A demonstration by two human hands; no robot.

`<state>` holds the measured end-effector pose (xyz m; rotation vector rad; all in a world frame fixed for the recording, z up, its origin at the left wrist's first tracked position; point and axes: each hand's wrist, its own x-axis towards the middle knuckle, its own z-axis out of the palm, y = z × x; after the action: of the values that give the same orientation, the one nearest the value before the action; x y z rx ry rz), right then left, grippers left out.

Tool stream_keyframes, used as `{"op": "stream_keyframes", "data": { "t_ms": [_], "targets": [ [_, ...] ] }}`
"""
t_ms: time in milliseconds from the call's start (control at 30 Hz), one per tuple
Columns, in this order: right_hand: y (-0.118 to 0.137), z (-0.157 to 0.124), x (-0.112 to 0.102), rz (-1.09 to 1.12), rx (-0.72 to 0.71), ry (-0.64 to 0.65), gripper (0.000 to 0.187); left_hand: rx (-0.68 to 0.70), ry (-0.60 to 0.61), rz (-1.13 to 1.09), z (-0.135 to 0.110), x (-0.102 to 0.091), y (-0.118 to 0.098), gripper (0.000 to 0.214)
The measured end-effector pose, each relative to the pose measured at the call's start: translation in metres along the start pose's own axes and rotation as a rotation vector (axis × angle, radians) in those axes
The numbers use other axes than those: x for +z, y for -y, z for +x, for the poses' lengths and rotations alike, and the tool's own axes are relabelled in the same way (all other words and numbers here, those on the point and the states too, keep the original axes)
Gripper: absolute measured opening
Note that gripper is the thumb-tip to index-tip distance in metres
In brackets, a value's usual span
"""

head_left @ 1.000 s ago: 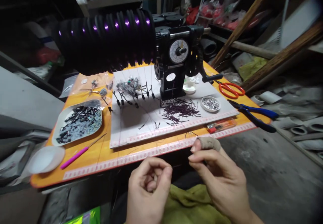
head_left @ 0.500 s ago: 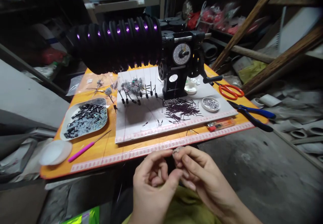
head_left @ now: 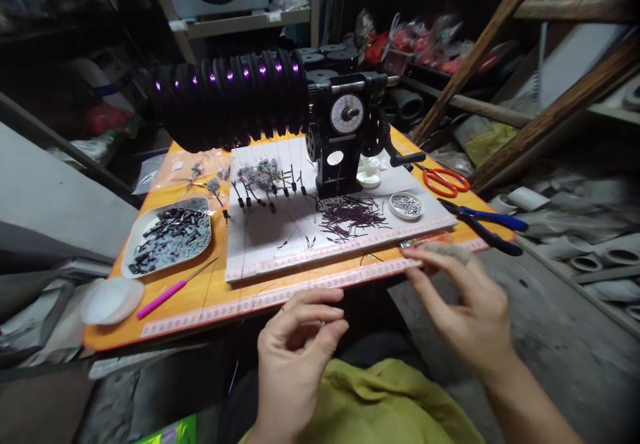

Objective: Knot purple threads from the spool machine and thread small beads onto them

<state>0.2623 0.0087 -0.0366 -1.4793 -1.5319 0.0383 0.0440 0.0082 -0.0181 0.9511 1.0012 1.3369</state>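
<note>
My left hand (head_left: pixel 300 354) is in front of the table edge, thumb and fingertips closed in a pinch. A tiny light speck shows there, but what it holds is too small to name. Further right, my right hand (head_left: pixel 463 301) reaches over the table's front edge, thumb and forefinger apart. Its fingertips are by the metal end of an orange lighter (head_left: pixel 434 237), which lies along the board; whether they touch it I cannot tell. Beyond the hands, dark short tube pieces (head_left: pixel 353 217) lie piled on the white board (head_left: pixel 260 257), near a small dish of metal bits (head_left: pixel 407 206).
A black winding machine (head_left: pixel 340 141) with a dial and crank carries purple-wire spools (head_left: pixel 225 104). Fine wires hang from it with black weights. At left are a tray of small parts (head_left: pixel 131 257) and a pink-handled hook (head_left: pixel 163 299); at right, red-handled scissors (head_left: pixel 445 181) and blue-black pliers (head_left: pixel 480 224).
My hands have parted. My right hand has moved right and forward to the lighter, while my left stays in front of the table in a pinch. The camera view has shifted slightly.
</note>
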Motion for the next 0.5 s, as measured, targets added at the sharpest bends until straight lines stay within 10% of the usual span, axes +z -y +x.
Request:
{"op": "stream_keyframes", "data": {
  "t_ms": [233, 500],
  "targets": [
    [-0.076, 0.030, -0.035, -0.371, -0.317, 0.296, 0.043, -0.364, -0.038, -0.296, 0.003, 0.000, -0.013, 0.021],
    [-0.053, 0.016, -0.048, -0.167, -0.346, 0.238, 0.024, -0.088, -0.048, 0.056, 0.005, -0.014, -0.005, 0.014]
  ]
}}
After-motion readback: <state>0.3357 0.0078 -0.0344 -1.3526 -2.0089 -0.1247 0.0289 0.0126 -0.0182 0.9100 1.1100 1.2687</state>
